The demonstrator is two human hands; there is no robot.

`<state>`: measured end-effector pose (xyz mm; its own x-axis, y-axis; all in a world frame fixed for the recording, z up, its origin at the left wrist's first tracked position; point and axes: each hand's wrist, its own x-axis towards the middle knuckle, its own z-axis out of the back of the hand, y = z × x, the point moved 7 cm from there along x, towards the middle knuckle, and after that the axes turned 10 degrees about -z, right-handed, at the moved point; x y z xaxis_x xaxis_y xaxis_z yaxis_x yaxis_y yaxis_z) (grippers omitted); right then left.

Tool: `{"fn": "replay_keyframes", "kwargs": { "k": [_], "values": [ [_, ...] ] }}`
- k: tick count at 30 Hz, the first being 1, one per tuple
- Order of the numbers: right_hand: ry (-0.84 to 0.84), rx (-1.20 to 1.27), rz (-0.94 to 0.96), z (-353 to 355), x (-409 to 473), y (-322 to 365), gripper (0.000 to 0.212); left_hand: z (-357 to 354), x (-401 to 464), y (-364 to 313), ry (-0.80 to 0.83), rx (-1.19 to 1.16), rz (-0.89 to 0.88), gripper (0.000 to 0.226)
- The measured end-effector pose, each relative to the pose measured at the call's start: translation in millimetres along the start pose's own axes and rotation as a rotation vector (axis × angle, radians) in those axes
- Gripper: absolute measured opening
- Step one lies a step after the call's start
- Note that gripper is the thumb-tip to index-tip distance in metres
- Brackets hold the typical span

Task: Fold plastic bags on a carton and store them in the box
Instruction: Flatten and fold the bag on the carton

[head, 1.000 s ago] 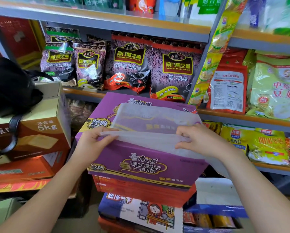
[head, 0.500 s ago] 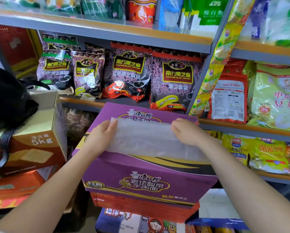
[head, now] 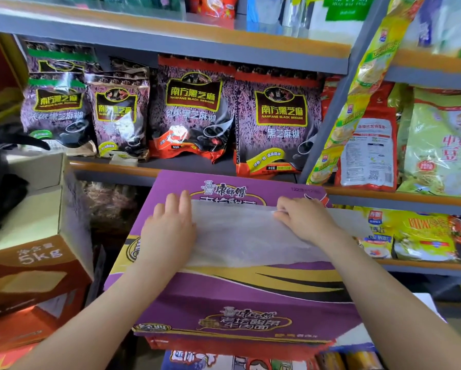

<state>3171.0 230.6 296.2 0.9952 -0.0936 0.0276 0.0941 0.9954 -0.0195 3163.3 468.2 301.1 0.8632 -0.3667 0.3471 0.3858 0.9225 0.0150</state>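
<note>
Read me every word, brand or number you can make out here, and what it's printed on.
"NANFANG BLACK SESAME", "南方黑芝麻": black sesame bag on the shelf.
"康师傅": purple carton, top face.
"5kg": brown box.
Text on the green and red bags at right: too blurred.

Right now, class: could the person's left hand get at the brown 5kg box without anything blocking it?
Probably yes. The left hand lies flat on the plastic bag atop the purple carton; the 5kg box stands just to its left, with only an open gap between them.
</note>
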Motion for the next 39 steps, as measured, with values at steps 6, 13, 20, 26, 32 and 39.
{"fn": "replay_keyframes", "kwargs": {
  "k": [6,13,20,26,32,39],
  "values": [
    [0.064,0.235,-0.076,-1,7,-6,0.018,-6,16,-39,-0.010,-0.193,-0.449,0.057],
    [-0.422,0.180,-0.088,97,-23,-1,0.029,19,71,-80,0.058,-0.405,-0.622,0.093],
    [-0.110,0.366,0.099,119,-81,7,0.019,80,82,-130,-0.394,-0.345,-1.006,0.014],
    [0.258,0.836,0.116,99,-82,-15,0.019,32,25,-81,-0.088,-0.354,-0.939,0.026],
    [0.131,0.489,-0.171,13,-36,-78,0.027,23,-64,-78,0.007,-0.330,-0.864,0.080],
    [0.160,0.686,-0.477,-18,-45,-105,0.056,9,-83,-124,-0.166,-0.190,-0.779,0.059]
  ]
}}
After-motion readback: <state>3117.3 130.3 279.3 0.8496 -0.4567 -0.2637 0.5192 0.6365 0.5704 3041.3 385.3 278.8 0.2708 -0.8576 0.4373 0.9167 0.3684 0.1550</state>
